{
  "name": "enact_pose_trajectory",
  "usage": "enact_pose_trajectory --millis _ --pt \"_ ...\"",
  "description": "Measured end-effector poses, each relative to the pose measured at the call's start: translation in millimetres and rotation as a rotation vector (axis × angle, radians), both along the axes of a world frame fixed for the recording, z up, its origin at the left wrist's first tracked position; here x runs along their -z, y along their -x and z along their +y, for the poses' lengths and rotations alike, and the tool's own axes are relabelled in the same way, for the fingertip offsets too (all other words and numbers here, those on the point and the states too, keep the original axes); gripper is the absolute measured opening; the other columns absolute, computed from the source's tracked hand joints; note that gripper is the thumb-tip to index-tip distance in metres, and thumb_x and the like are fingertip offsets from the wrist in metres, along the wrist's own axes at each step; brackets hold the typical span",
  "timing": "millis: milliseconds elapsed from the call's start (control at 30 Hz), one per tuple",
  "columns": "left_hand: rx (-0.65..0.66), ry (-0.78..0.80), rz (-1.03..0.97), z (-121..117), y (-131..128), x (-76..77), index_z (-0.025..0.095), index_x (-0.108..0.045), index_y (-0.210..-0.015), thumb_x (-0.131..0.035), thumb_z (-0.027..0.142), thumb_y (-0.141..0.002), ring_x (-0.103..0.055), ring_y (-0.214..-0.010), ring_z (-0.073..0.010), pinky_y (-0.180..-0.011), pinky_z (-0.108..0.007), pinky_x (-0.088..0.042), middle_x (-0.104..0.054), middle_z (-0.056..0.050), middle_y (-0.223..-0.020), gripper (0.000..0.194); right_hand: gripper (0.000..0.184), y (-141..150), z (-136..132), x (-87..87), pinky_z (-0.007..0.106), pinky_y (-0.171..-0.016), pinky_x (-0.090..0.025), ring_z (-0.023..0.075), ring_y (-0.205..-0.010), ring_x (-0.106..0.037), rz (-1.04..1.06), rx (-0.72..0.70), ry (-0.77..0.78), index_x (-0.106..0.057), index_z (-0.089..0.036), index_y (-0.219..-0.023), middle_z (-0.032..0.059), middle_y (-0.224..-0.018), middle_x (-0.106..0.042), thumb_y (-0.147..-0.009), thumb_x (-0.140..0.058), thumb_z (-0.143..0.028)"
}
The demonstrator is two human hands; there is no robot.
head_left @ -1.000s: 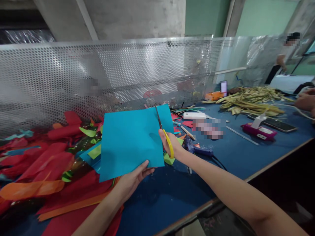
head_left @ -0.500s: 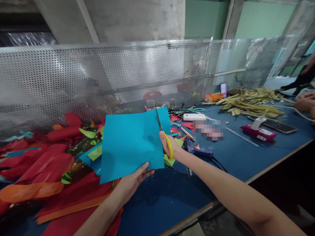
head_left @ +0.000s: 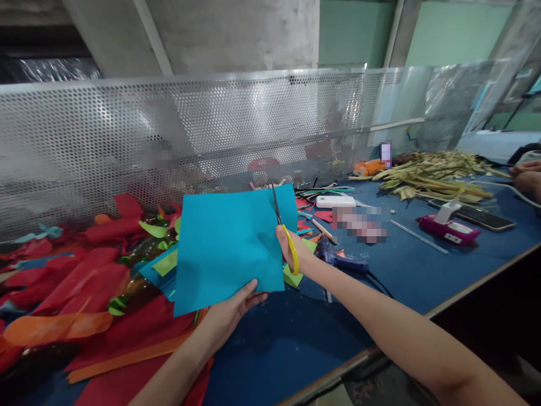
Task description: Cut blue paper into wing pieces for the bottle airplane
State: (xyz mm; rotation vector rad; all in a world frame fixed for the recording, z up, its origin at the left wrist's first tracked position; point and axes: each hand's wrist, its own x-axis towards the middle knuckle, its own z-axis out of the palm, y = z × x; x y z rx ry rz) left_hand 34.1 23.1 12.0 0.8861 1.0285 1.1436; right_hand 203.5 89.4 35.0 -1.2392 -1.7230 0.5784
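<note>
A sheet of bright blue paper [head_left: 228, 242] is held up over the table, its lower edge pinched by my left hand [head_left: 240, 301], thumb in front and fingers behind. My right hand [head_left: 296, 248] is closed on yellow-handled scissors [head_left: 292, 254] at the sheet's right side. The dark blades lie along the paper near its right edge, reaching up to the top edge. A strip right of the blades bends away slightly. Part of my right hand's fingers is hidden behind the handle.
Red and orange cut pieces [head_left: 97, 276] are heaped at left. On the blue table [head_left: 296, 349] lie a blue glue gun [head_left: 346, 262], a white power bank [head_left: 336, 201], a magenta power strip [head_left: 450, 230], a phone and dried stalks [head_left: 435, 175]. A perforated metal panel [head_left: 236, 124] stands behind. Another person's hand [head_left: 528, 175] is at right.
The view has shifted very slightly. Both hands keep their holds on the paper and scissors; the strip right of the blades stands a little farther out.
</note>
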Motion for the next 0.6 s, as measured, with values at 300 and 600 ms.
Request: enact_pose_trajectory --millis 300,600 --pt "0.031 -0.009 -0.001 1.7 -0.6 1.6 0.019 -0.068 -0.104 -0.08 0.029 -0.064 -0.067 -0.083 -0.0209 -0.074 -0.032 -0.057 -0.071 -0.006 -0.099 0.044 0.045 -1.0 2.3 1.2 0.027 -0.058 -0.036 0.0178 -0.062 -0.049 -0.008 -0.004 0.002 -0.038 -0.023 -0.067 -0.0001 -0.06 -0.044 -0.094 -0.02 -0.054" --pt "0.025 0.006 -0.004 0.9 1.1 1.3 0.019 -0.068 -0.106 -0.082 0.031 -0.061 -0.067 -0.085 -0.0226 -0.075 -0.033 -0.056 -0.072 -0.005 -0.095 0.049 0.044 -1.5 0.1 -1.6 0.027 -0.06 -0.036 0.0172 -0.064 -0.05 -0.021 0.009 0.017 -0.039 -0.022 -0.066 0.0007 -0.063 -0.047 -0.095 -0.023 -0.051"
